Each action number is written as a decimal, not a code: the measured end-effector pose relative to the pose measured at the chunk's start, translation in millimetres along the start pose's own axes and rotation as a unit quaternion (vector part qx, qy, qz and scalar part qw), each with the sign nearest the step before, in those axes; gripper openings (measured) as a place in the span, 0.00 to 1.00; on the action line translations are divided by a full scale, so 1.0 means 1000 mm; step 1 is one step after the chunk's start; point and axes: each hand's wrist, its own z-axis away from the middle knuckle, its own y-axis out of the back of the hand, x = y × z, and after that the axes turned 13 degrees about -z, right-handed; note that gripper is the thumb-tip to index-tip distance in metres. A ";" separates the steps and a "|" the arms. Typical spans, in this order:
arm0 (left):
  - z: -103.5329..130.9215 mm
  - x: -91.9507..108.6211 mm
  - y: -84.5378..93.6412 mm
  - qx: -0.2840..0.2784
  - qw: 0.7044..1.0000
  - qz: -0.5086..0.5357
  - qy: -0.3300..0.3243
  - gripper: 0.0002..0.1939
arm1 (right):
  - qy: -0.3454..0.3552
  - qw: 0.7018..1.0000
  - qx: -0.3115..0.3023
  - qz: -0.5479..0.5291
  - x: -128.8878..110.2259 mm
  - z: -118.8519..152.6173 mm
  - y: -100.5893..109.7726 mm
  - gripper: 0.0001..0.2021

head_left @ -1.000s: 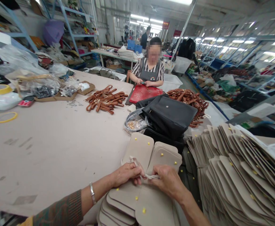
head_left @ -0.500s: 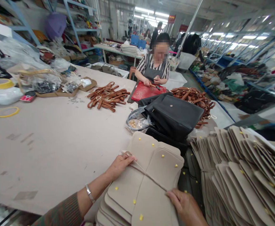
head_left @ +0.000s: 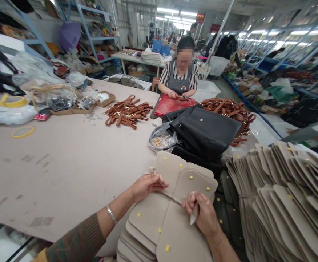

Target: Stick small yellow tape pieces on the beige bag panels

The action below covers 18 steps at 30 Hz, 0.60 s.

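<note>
A stack of beige panels (head_left: 172,222) with small yellow marks lies in front of me, with a thin cloth strip (head_left: 172,197) running across its top. My left hand (head_left: 149,186) pinches the strip near the stack's left side, a loose end poking up behind the fingers. Closed round the strip's other part, my right hand (head_left: 201,211) is above the right half of the stack, and a pale end hangs below its fingers. Both hands are just over the top panel.
Black bags (head_left: 206,131) lie behind the stack. More beige panels (head_left: 284,203) stand at the right. Brown straps (head_left: 128,112) and a yellow tape roll (head_left: 22,131) are on the table (head_left: 79,163). Across it, a person (head_left: 179,80) works over a red sheet (head_left: 172,105).
My right hand has moved up and left along the strip, and its loose end now shows. My left hand has shifted slightly right. The view has turned a little left.
</note>
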 end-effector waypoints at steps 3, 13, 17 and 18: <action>-0.007 0.012 -0.011 -0.059 0.993 0.101 0.002 0.20 | -0.027 0.998 0.053 -0.015 -0.006 -0.004 -0.004 0.22; -0.025 0.018 0.000 0.017 0.997 0.077 -0.009 0.17 | -0.008 0.996 0.088 0.033 -0.023 0.003 0.027 0.23; -0.017 0.001 0.023 0.054 0.997 0.061 0.014 0.17 | -0.009 0.991 0.127 0.036 -0.016 0.013 0.051 0.24; -0.016 -0.001 0.027 0.056 0.997 0.058 0.020 0.17 | -0.015 0.991 0.121 0.047 -0.018 0.016 0.054 0.23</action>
